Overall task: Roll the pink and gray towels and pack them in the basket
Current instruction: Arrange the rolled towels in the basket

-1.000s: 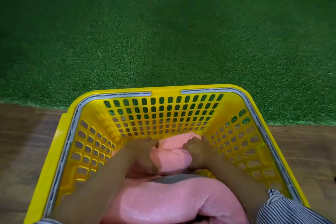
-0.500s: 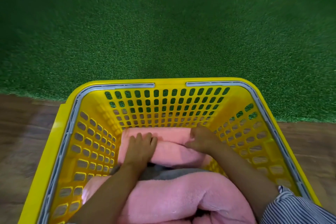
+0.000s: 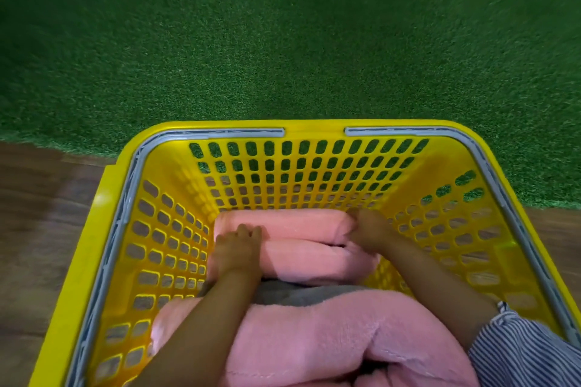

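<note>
Left grip (image 3: 237, 245) pressing pink towel (image 3: 298, 242), green turf (image 3: 283, 41)

Green artificial turf (image 3: 283, 41) covers the far floor; dark, seemingly wooden flooring (image 3: 47, 214) lies nearer

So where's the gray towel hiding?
In the head view, the gray towel lies inside the yellow basket, squeezed between the far pink roll and the big near pink towel.

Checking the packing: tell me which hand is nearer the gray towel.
Left. The left hand rests on the pink roll just beyond the gray towel; the right hand grips that roll's far right end, farther away.
</note>
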A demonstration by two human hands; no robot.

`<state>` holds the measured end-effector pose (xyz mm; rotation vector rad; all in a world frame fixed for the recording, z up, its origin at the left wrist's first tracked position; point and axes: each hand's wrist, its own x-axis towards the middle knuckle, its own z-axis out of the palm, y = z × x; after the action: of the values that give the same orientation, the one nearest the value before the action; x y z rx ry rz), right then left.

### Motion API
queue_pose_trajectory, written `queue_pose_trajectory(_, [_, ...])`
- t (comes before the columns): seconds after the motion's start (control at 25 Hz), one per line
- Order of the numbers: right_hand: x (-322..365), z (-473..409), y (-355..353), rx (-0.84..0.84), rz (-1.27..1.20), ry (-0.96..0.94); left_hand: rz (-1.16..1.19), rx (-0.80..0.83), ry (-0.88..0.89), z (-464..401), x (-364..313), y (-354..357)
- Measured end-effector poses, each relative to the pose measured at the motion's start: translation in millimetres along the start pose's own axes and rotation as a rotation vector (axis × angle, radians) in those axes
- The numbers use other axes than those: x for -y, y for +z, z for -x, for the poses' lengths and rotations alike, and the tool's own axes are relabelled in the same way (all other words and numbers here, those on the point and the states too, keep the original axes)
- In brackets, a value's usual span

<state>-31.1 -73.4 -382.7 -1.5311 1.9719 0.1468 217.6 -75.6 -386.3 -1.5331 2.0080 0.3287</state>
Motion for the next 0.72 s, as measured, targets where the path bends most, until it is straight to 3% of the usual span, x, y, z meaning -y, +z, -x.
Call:
queue_pose_trajectory(0.12, [6.4,4.2,1.6,-0.154,-0.183,-0.277,0.175,0.031,-0.051,-7.9,7.2,-22.7])
queue_pose_trajectory(0.24, [9.0,3.6,6.6,-0.163,-0.167,-0.265,0.308,-0.377,0.045,-13.9,12.9,-22.4])
queue_pose_trajectory(0.32, [8.1,1.6,14.6,-0.098,-0.102,-0.136,0.321,-0.504,0.134,-25.6,13.1,-3.3])
queue_pose_trajectory(0.44, [8.1,-1.2,16.5,-0.146,-0.159,0.110,0.370,-0.417,0.132,-34.6,13.5,13.8])
queue_pose_trajectory(0.64, [6.3,4.0,15.2,-0.204,0.007,0.050,0.378,-0.394,0.095,-32.8,6.9,17.6])
queue_pose_trajectory(0.72, [2.6,7.8,20.9,-0.195,0.072,0.062,0.455,-0.294,0.117,-25.1,11.3,11.6])
